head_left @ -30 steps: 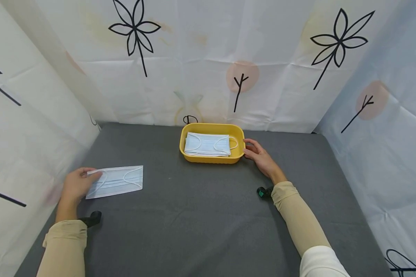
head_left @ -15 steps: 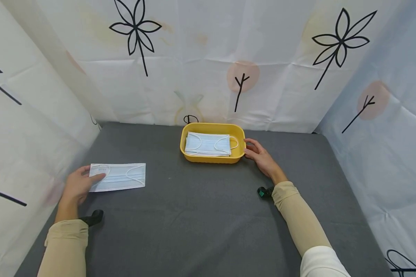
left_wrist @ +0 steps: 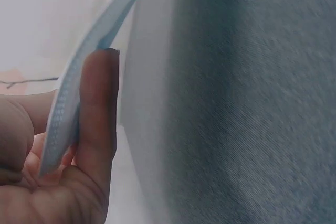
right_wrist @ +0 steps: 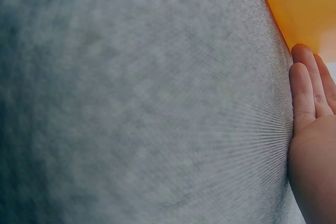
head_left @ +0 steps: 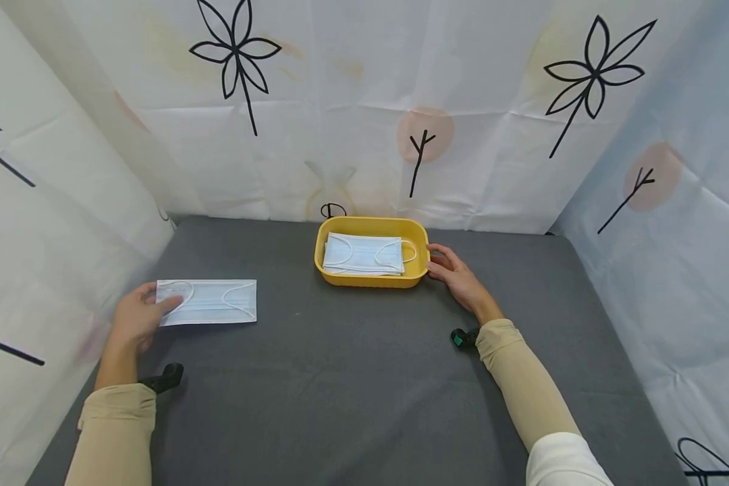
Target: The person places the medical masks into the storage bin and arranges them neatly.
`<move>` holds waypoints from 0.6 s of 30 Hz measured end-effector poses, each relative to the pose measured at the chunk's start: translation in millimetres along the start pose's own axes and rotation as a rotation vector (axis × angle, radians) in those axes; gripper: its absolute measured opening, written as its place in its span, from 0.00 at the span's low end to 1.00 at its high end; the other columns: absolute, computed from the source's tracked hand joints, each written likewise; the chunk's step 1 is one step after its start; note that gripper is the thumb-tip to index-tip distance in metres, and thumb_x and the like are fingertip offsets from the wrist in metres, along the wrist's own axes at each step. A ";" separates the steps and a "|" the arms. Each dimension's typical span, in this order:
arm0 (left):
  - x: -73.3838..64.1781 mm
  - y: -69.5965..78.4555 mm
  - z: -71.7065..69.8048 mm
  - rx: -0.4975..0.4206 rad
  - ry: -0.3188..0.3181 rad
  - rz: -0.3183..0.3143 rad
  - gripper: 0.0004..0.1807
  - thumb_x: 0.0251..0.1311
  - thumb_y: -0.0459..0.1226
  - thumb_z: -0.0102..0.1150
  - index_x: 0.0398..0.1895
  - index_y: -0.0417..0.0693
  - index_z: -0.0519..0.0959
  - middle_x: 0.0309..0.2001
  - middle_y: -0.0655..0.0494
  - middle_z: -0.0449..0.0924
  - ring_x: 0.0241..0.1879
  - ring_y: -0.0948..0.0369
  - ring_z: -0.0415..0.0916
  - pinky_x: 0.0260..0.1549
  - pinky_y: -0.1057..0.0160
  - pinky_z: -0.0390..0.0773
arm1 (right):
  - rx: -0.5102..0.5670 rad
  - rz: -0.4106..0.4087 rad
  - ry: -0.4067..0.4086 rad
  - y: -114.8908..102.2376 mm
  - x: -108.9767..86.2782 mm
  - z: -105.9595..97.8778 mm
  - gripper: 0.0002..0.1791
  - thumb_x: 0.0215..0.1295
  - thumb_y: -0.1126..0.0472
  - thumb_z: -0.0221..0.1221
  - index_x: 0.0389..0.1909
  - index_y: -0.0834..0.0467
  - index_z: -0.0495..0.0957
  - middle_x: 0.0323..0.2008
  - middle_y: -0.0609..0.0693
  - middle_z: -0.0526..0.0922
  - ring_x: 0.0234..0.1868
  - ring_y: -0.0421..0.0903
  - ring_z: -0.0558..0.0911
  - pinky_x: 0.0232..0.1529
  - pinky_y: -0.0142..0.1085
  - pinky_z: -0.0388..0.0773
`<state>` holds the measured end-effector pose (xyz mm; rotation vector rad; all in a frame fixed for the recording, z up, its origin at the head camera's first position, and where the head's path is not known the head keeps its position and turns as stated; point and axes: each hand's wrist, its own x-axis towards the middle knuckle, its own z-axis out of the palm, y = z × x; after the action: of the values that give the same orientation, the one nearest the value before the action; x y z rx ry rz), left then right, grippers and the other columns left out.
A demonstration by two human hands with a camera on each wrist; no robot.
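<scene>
In the head view my left hand [head_left: 136, 314] pinches the left end of a pale blue face mask [head_left: 212, 304], thumb on top. The left wrist view shows that mask [left_wrist: 65, 98] edge-on between thumb and fingers, held off the table. A yellow tray [head_left: 370, 280] stands at the back centre, with several stacked face masks [head_left: 364, 253] lying in it, ear loops on top. My right hand [head_left: 458, 277] touches the tray's right end. Extended fingers [right_wrist: 302, 85] meet the yellow wall [right_wrist: 310, 14] in the right wrist view.
A grey cloth-covered table [head_left: 328, 391] spreads out under both arms. White printed curtains [head_left: 352, 81] enclose its back, left and right sides. Black wrist cameras [head_left: 164, 378] are strapped to both wrists.
The left hand's mask has turned level and shifted slightly away from me and to the right. The right hand and the tray hold their places.
</scene>
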<state>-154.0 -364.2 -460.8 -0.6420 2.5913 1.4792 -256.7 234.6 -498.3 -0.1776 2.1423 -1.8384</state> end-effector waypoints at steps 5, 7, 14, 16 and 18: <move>-2.7 8.4 0.9 -0.019 -0.010 0.004 0.46 0.72 0.49 0.57 0.81 0.38 0.47 0.67 0.35 0.72 0.32 0.79 0.77 0.33 0.71 0.81 | 0.007 0.001 -0.003 -1.4 0.2 2.0 0.32 0.78 0.53 0.55 0.78 0.49 0.58 0.79 0.58 0.59 0.79 0.55 0.61 0.77 0.56 0.60; -3.3 13.4 1.5 -0.066 -0.022 0.021 0.46 0.71 0.48 0.59 0.81 0.38 0.48 0.56 0.50 0.81 0.33 0.77 0.79 0.34 0.70 0.83 | 0.009 -0.003 -0.006 -1.5 0.8 2.0 0.32 0.78 0.53 0.55 0.78 0.50 0.57 0.79 0.58 0.59 0.79 0.55 0.61 0.77 0.56 0.60; -6.6 36.0 3.4 -0.180 -0.068 0.083 0.48 0.70 0.46 0.61 0.82 0.38 0.46 0.38 0.79 0.77 0.36 0.77 0.82 0.35 0.73 0.83 | 0.005 -0.014 -0.009 -0.7 2.8 -0.2 0.32 0.78 0.54 0.55 0.78 0.50 0.57 0.79 0.58 0.59 0.78 0.55 0.62 0.77 0.55 0.61; -7.7 42.6 4.9 -0.177 -0.071 0.098 0.48 0.70 0.48 0.61 0.82 0.39 0.46 0.40 0.78 0.76 0.37 0.77 0.81 0.36 0.74 0.83 | -0.001 -0.011 -0.007 -0.5 2.4 -0.2 0.32 0.78 0.53 0.55 0.78 0.50 0.57 0.79 0.58 0.59 0.78 0.55 0.62 0.76 0.54 0.61; -8.8 49.1 6.6 -0.200 -0.078 0.114 0.48 0.70 0.47 0.61 0.82 0.39 0.47 0.42 0.77 0.76 0.37 0.77 0.82 0.36 0.74 0.83 | -0.007 -0.006 -0.002 -0.4 1.7 0.1 0.32 0.77 0.52 0.55 0.78 0.50 0.58 0.79 0.58 0.59 0.78 0.54 0.62 0.76 0.53 0.63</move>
<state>-166.5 -334.2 -422.4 -0.4504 2.4795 1.7773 -258.4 233.9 -498.2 -0.1874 2.1490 -1.8332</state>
